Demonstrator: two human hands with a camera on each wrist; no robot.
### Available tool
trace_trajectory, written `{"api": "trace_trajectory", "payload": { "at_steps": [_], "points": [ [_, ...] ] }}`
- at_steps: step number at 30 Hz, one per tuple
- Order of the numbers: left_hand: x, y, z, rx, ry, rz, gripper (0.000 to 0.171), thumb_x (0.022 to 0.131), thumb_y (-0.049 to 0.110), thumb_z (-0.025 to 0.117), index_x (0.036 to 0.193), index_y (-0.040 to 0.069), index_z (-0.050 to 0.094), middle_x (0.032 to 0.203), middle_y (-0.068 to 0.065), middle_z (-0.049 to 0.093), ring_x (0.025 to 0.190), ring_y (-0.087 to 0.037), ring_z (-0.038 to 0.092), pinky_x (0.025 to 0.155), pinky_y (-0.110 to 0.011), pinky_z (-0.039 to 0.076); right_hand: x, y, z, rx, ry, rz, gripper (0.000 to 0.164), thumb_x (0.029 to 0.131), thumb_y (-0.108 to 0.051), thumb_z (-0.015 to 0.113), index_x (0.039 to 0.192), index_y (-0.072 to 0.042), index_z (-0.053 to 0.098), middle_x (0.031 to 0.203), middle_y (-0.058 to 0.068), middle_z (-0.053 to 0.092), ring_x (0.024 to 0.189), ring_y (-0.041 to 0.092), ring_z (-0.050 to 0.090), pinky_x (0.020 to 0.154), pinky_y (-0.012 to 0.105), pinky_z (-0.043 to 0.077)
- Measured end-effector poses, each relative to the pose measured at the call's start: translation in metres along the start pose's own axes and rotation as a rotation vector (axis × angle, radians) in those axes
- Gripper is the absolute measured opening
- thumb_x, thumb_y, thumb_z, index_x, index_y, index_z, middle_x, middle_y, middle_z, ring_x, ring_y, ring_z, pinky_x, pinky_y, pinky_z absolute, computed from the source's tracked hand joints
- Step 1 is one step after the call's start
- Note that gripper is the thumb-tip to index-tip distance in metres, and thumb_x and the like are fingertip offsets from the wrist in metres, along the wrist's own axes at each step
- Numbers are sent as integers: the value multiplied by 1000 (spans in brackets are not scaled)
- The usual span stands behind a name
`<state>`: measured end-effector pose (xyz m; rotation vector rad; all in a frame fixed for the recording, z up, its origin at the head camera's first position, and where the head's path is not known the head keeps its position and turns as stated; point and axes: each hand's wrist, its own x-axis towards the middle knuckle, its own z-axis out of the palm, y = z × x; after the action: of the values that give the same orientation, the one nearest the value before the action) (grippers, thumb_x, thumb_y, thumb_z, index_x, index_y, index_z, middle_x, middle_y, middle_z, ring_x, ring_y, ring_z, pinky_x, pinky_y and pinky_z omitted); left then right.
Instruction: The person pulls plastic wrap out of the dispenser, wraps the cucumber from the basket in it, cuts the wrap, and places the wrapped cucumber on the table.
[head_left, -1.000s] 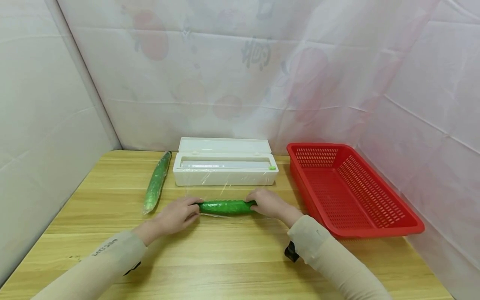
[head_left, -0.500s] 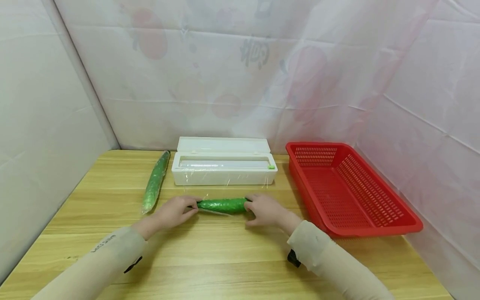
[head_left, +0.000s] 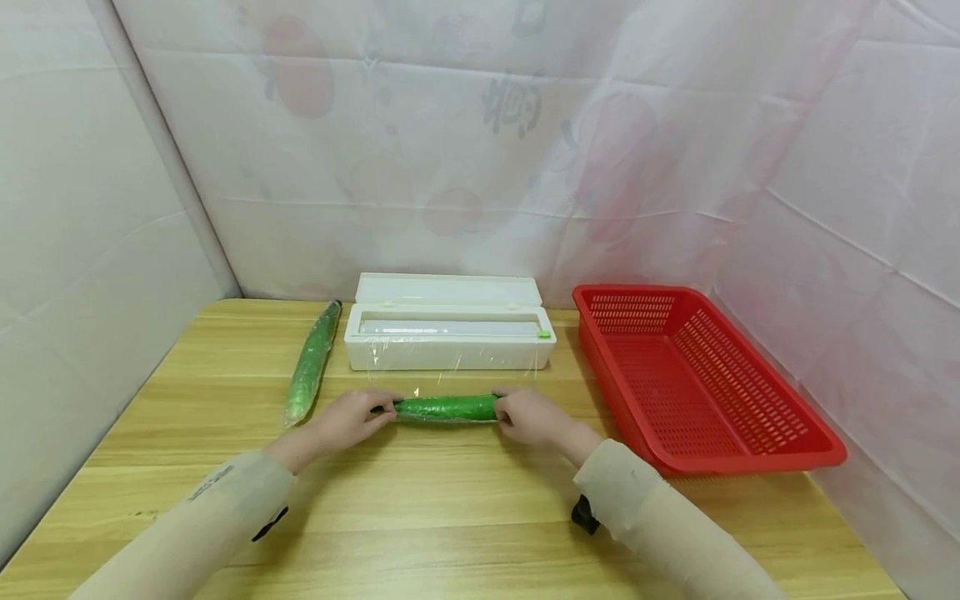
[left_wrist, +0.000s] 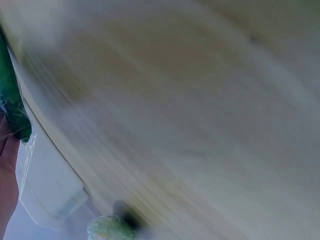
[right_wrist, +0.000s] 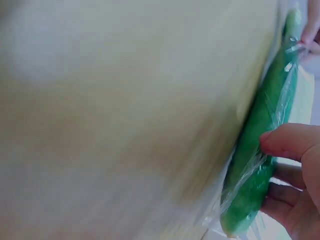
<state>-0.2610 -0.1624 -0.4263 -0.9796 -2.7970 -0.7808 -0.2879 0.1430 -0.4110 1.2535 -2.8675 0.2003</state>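
A green cucumber [head_left: 447, 408] lies crosswise on the table with clear plastic wrap over it. My left hand [head_left: 352, 423] grips its left end, thumb and fingers together on the cucumber and film. On the right end my right hand [head_left: 532, 421] holds it; in the right wrist view the thumb [right_wrist: 282, 140] presses the wrapped side and the fingers curl beneath. A sheet of wrap stretches back to the white wrap dispenser [head_left: 450, 354], whose lid stands up over the roll. The left wrist view shows only a strip of the left hand [left_wrist: 7, 175].
A second cucumber [head_left: 313, 364], wrapped in film, lies left of the dispenser. The red basket [head_left: 637, 392] stands at the right, close to my right forearm. White curtain sheets [head_left: 450, 167] enclose the back and sides of the wooden table [head_left: 420, 517].
The cucumber has shifted slightly back toward the dispenser, rolling in the film. The right hand loosened its fingers half a second ago and now grips the end again. The left hand stays at its end.
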Motion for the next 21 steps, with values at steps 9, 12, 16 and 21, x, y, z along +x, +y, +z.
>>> {"api": "trace_trajectory", "payload": {
  "at_steps": [9, 12, 16, 21],
  "points": [
    [8, -6, -4, -153, 49, -111, 9, 88, 9, 63, 92, 6, 71, 95, -8, 71, 87, -19, 65, 75, -30, 55, 7, 15, -2, 192, -3, 98, 19, 78, -4, 66, 65, -16, 57, 69, -7, 59, 67, 5, 51, 72, 26, 51],
    [11, -6, -3, -174, 77, -123, 8, 86, 8, 64, 90, 6, 71, 90, -6, 71, 82, -15, 64, 71, -27, 54, 8, 17, -2, 202, -1, 110, 21, 78, -5, 66, 64, -17, 57, 72, -6, 62, 67, 4, 50, 74, 25, 50],
    [14, -10, -3, -295, 68, -168, 6, 85, 4, 65, 89, 3, 69, 88, -8, 70, 81, -14, 64, 69, -23, 54, 8, 17, -3, 209, -4, 113, 21, 79, -6, 67, 64, -17, 57, 73, -4, 64, 66, 4, 49, 72, 24, 49],
    [14, -15, -7, -453, 21, -245, 13, 84, 2, 66, 96, -3, 67, 92, -14, 70, 84, -18, 65, 74, -25, 55, 8, 17, -5, 218, -12, 101, 22, 79, -5, 67, 64, -16, 56, 65, -7, 57, 60, 5, 45, 62, 21, 43]
  ]
}}
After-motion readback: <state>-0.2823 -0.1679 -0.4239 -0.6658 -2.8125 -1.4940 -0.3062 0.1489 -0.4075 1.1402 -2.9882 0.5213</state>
